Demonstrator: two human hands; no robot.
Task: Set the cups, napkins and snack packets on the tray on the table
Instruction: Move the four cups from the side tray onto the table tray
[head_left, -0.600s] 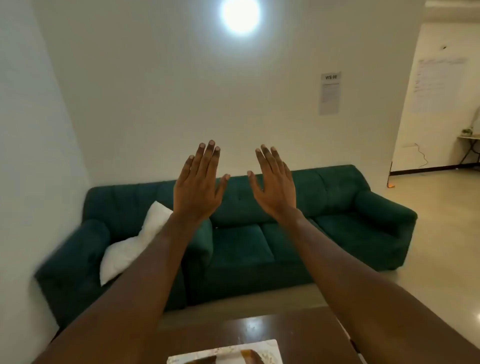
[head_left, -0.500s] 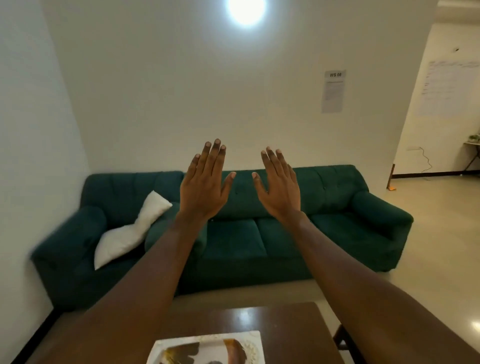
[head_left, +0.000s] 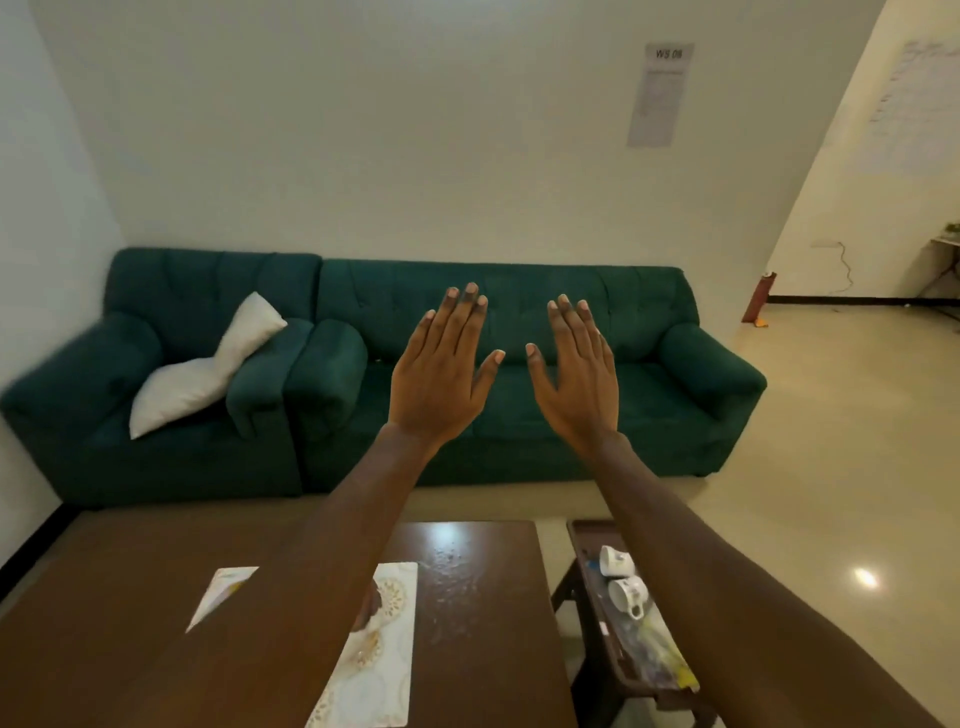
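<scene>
Holding both hands up in the air, flat, backs to the camera. The left hand has fingers straight and together, thumb out, nothing in it. The right hand is the same, flat and empty. Thumbs point at each other; the hands are near but apart.

Well below the hands, toward the camera, is a brown table. The white patterned tray lies on it under the left forearm, which hides much of it. A white sliver shows on the outer side of that forearm: tray edge or napkin, cannot tell.

Below the right hand, between the forearms, a dark bench stands just beside the table. On it are the far cup and the near cup, both white, both on their sides. Blurred yellowish packets lie closer to the camera on the same bench.

Behind the hands is a green sofa with a white cushion off to the left hand's side. A paper sheet hangs on the wall above the right hand.
</scene>
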